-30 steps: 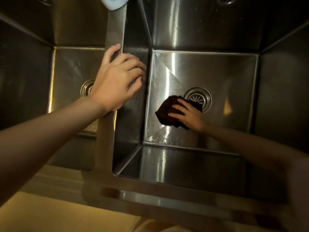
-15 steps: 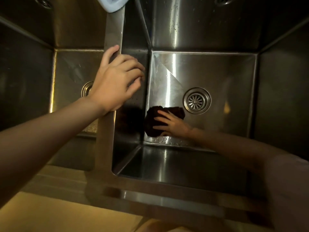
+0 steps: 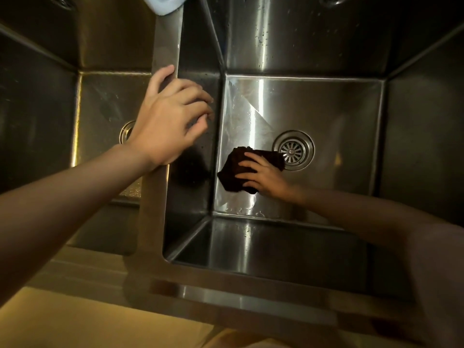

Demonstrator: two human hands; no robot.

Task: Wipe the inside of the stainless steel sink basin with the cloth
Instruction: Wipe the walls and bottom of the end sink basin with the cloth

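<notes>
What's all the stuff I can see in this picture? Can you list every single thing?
Sink basin: two, stainless steel, side by side; the right one is being wiped.
Divider: one, steel, between the basins.
Drain: two, metal, one in each basin floor; the left is half hidden.
Cloth: one, dark, on the right basin floor beside its drain.
Pale object: one, light blue-white, top edge, cut off.
Counter: one, yellowish, nearest the camera.
Left hand: rests on the divider.
Right hand: presses the cloth.

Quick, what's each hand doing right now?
Left hand: holds nothing, rests on the divider, fingers draped over its edge.
Right hand: presses the cloth flat on the sink floor, fingers spread.
</notes>
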